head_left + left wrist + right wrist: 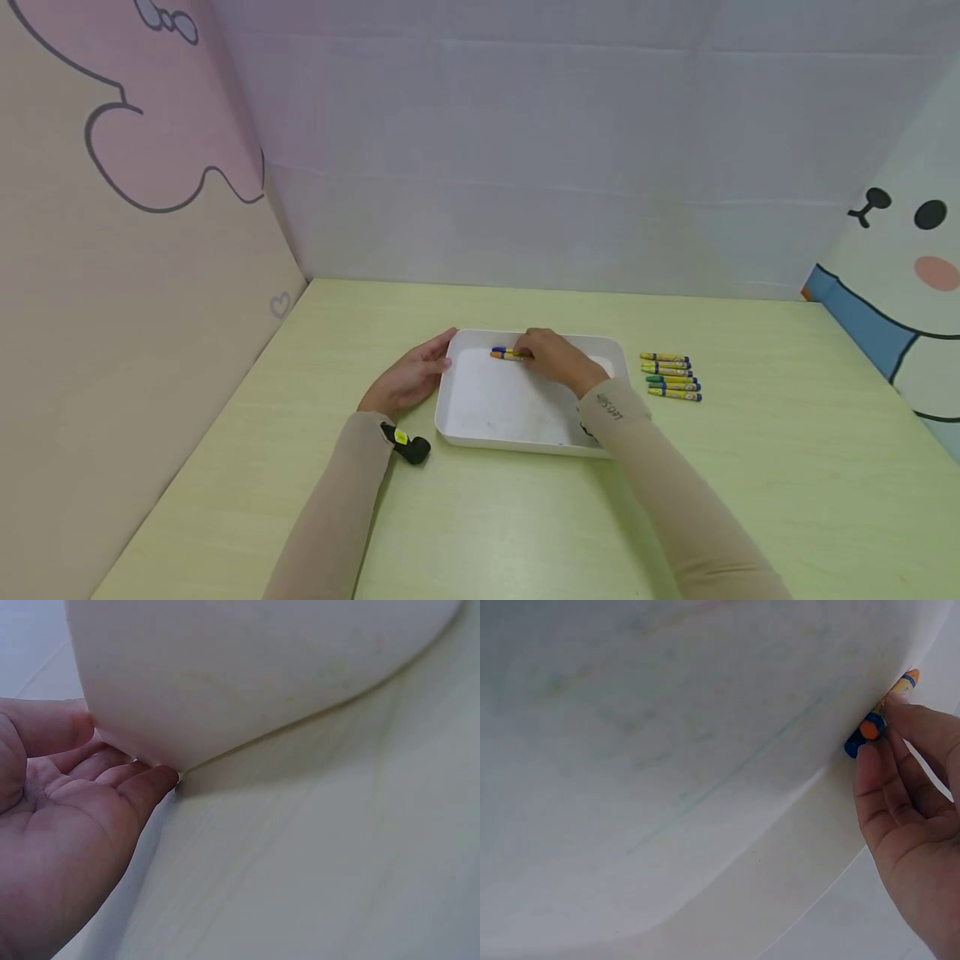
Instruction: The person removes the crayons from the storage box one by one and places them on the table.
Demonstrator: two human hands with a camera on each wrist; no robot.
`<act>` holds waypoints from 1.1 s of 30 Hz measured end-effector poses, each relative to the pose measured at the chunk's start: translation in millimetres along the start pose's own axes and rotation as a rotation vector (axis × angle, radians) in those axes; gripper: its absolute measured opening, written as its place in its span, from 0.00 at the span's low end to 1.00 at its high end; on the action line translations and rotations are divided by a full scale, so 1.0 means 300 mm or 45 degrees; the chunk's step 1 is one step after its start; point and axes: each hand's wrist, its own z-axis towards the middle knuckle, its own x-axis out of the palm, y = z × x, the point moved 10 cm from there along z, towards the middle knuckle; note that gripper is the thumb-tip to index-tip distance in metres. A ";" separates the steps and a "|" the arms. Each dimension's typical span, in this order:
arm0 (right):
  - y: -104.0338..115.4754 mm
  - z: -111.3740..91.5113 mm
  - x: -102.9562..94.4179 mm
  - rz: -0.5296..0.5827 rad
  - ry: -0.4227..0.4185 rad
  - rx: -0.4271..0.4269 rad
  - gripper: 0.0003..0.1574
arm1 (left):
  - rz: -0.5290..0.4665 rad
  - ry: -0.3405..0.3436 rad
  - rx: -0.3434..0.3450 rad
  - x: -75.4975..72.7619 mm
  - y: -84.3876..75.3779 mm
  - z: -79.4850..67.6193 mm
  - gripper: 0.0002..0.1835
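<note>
A shallow white tray lies on the table. My left hand holds its back left corner, thumb at the rim; in the left wrist view the fingertips touch the tray's outer wall low at the corner. Over the tray's back part, my right hand pinches an orange crayon between thumb and fingers. A blue crayon lies right beside it along the tray's back wall. My right fingers partly cover both crayons, and I cannot tell whether they also grip the blue one.
Several crayons in yellow wrappers lie roughly parallel on the table, right of the tray. Faint coloured marks show on the tray's white surface. A pale wall stands behind, with printed side panels at left and right.
</note>
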 end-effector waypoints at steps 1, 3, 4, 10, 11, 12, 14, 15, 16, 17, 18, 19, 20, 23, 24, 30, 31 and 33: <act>0.000 0.000 0.001 0.000 -0.001 0.003 0.13 | 0.001 -0.001 -0.001 0.001 -0.001 -0.001 0.36; 0.000 0.000 0.004 -0.006 -0.004 0.006 0.12 | 0.010 0.003 0.003 0.002 -0.002 0.000 0.36; 0.002 0.001 0.004 -0.013 -0.008 0.004 0.12 | 0.011 0.005 0.006 0.003 -0.003 0.000 0.36; 0.013 0.009 0.000 -0.063 -0.034 -0.035 0.12 | 0.005 0.011 0.006 0.002 -0.002 0.003 0.36; 0.014 0.010 -0.001 -0.068 -0.036 -0.039 0.12 | 0.008 0.012 0.007 0.002 -0.002 0.003 0.36; 0.015 0.011 -0.001 -0.069 -0.036 -0.042 0.12 | 0.009 0.014 0.007 0.003 -0.002 0.003 0.36; 0.016 0.011 -0.001 -0.067 -0.037 -0.049 0.11 | 0.013 0.014 0.006 0.003 -0.002 0.004 0.36; 0.015 0.011 -0.001 -0.060 -0.036 -0.048 0.11 | 0.014 0.016 0.008 0.003 -0.002 0.003 0.36; 0.016 0.010 -0.001 -0.057 -0.037 -0.051 0.11 | 0.013 0.017 0.008 0.003 -0.002 0.003 0.36; 0.016 0.010 -0.001 -0.049 -0.038 -0.052 0.10 | 0.013 0.018 0.009 0.003 -0.003 0.002 0.36; 0.015 0.009 -0.001 -0.038 -0.038 -0.052 0.10 | 0.010 0.019 0.010 0.003 -0.003 0.002 0.36; 0.015 0.007 -0.002 -0.034 -0.040 -0.054 0.10 | 0.008 0.019 0.012 0.003 -0.003 0.002 0.37; 0.013 0.005 -0.002 -0.028 -0.038 -0.050 0.10 | 0.004 0.019 0.012 0.003 -0.003 0.002 0.37; 0.012 -0.001 -0.003 -0.040 -0.036 -0.052 0.11 | 0.002 0.006 0.005 0.000 0.000 0.003 0.37; 0.012 -0.004 -0.004 -0.045 -0.034 -0.051 0.12 | 0.001 0.000 0.001 -0.001 0.001 0.004 0.37; 0.017 -0.019 -0.031 -0.013 -0.020 -0.038 0.14 | 0.005 -0.004 0.013 -0.004 0.001 0.004 0.37; 0.020 -0.022 -0.040 -0.001 -0.022 -0.043 0.14 | 0.005 0.000 0.021 -0.003 0.001 0.004 0.37; 0.025 -0.030 -0.059 0.036 -0.025 -0.043 0.13 | 0.005 0.015 0.037 0.001 -0.002 0.003 0.37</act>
